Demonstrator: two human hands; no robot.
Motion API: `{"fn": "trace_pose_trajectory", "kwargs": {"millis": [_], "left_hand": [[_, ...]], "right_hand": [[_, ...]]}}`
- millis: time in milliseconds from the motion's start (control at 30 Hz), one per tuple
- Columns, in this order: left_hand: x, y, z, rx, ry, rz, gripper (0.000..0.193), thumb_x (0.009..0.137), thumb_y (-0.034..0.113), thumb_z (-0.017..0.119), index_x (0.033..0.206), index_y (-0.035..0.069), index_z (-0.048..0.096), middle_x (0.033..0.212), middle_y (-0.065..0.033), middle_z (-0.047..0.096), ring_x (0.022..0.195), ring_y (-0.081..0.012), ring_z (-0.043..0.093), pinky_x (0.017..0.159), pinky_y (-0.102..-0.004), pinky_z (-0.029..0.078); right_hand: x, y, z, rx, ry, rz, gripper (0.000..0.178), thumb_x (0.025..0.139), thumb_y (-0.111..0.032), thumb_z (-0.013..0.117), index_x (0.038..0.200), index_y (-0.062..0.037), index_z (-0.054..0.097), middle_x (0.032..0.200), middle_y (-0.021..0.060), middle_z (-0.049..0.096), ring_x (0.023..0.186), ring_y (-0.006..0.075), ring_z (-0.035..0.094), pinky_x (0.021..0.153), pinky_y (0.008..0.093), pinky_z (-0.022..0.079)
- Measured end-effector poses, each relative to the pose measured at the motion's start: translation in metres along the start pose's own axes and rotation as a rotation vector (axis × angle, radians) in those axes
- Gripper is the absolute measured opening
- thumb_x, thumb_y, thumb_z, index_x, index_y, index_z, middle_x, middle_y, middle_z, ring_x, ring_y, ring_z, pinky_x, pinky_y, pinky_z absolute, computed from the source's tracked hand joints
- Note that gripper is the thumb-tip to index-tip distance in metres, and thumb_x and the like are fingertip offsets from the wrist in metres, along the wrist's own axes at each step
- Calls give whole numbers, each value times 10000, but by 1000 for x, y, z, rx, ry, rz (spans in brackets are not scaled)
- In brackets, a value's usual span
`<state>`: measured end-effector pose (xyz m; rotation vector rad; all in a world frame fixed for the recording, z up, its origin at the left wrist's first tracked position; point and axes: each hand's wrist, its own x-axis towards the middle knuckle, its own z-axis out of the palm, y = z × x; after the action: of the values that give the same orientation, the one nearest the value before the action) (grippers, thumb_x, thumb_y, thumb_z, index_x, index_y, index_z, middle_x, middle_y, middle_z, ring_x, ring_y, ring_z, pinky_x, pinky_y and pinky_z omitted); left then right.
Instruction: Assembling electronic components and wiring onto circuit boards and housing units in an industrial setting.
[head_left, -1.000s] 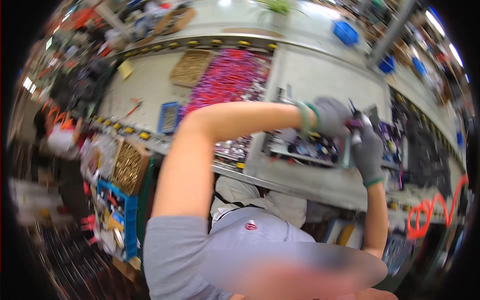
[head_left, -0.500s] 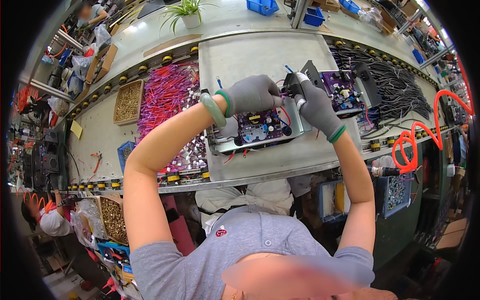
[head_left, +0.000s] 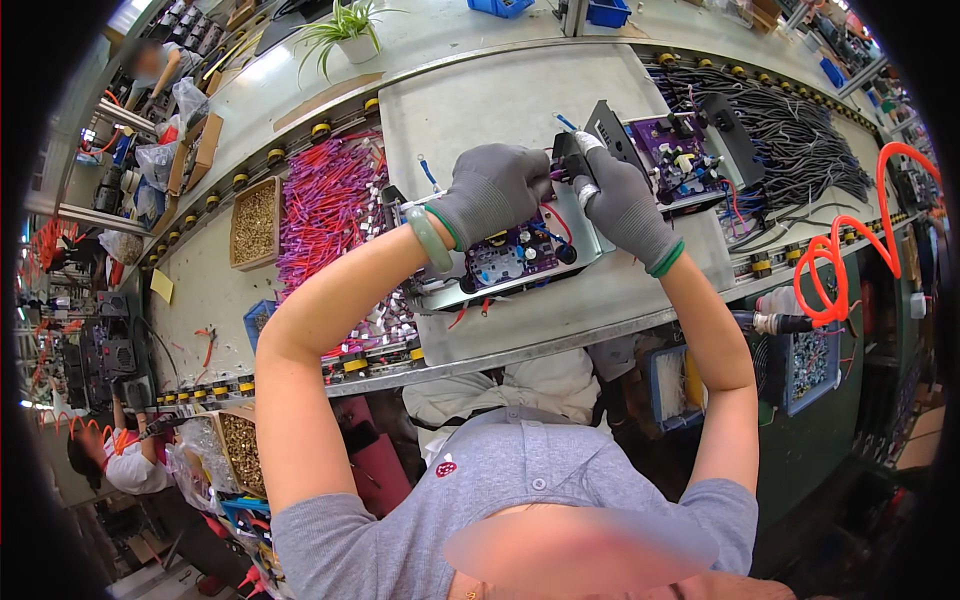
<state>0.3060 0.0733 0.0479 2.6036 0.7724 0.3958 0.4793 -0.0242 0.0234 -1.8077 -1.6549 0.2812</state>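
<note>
My left hand [head_left: 497, 190], in a grey glove, is closed with its fingertips pinched on a small purple-sleeved wire end [head_left: 557, 173]. My right hand [head_left: 625, 205], also gloved and with white tape on its fingers, grips a black socket part [head_left: 569, 155] beside a black end panel [head_left: 612, 132]. Both hands meet over the right end of an open metal case, which holds a purple circuit board [head_left: 515, 255]. A red wire [head_left: 560, 222] rises from that end. The inside of my grip is partly hidden by the fingers.
Another purple circuit board [head_left: 665, 150] stands to the right, near a pile of black cables [head_left: 790, 140]. Purple and red wires [head_left: 325, 215] lie left of the case, next to a box of brass parts [head_left: 256, 224]. An orange coiled hose [head_left: 825, 270] hangs at right.
The whole view has shifted slightly. Both hands stay together at the case's right end, and the left hand's fingers remain pinched at the black socket part.
</note>
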Motion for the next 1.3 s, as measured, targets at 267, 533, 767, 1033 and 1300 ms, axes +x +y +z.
{"fn": "trace_pose_trajectory", "kwargs": {"millis": [267,533,767,1033,1300], "left_hand": [[29,0,-6,232,-224,155,132,815,212,628,892,125,691,743,-145,670,726,-373,662,653,-480,517],[12,6,-4,264,-83,139,130,849,205,596,873,110,681,759,-152,657,745,-378,656,669,-495,513],[10,0,12,272,56,234,50,793,126,626,802,77,620,761,-140,647,716,-359,651,647,-464,521],[15,32,-1,508,-96,187,76,778,120,646,809,55,671,763,-161,684,732,-345,703,638,-462,554],[83,35,-49,132,228,145,282,921,344,545,1031,153,720,876,-120,724,816,-335,698,757,-457,545]], "right_hand": [[2,0,7,25,92,-51,439,849,-44,556,1281,34,541,841,291,653,832,459,653,737,521,520],[0,-3,-1,9,10,6,443,861,-69,552,1292,34,531,853,269,664,840,441,663,744,510,528],[0,-6,3,44,35,63,481,822,-61,573,1296,15,551,874,264,668,857,432,666,764,493,533],[3,-4,9,-36,46,68,479,848,-70,575,1314,26,522,891,289,672,902,436,667,788,513,526],[26,83,-128,-273,465,105,516,925,-328,600,1400,-146,516,1129,201,705,1016,339,699,851,406,552]]}}
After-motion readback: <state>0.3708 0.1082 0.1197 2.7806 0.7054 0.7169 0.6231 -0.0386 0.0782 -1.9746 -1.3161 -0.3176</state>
